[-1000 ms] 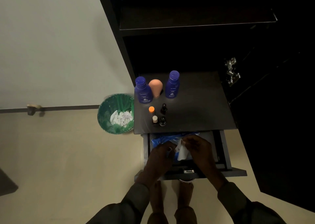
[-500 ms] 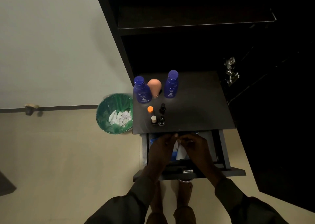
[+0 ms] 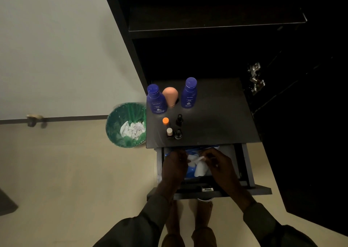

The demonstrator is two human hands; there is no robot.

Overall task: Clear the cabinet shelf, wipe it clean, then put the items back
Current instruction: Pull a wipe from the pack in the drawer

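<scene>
Both my hands were down in the open drawer (image 3: 246, 173), right hand (image 3: 216, 162) fingers pinching a white wipe (image 3: 197, 160), left hand (image 3: 175, 164) curled beside it, grip unclear.

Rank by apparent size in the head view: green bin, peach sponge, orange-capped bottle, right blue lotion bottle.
1. Green bin
2. Right blue lotion bottle
3. Peach sponge
4. Orange-capped bottle

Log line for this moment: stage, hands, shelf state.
stage: fetching wipe | left hand and right hand: pulling white wipe from blue pack in open drawer | dark shelf: bottles not cleared
</scene>
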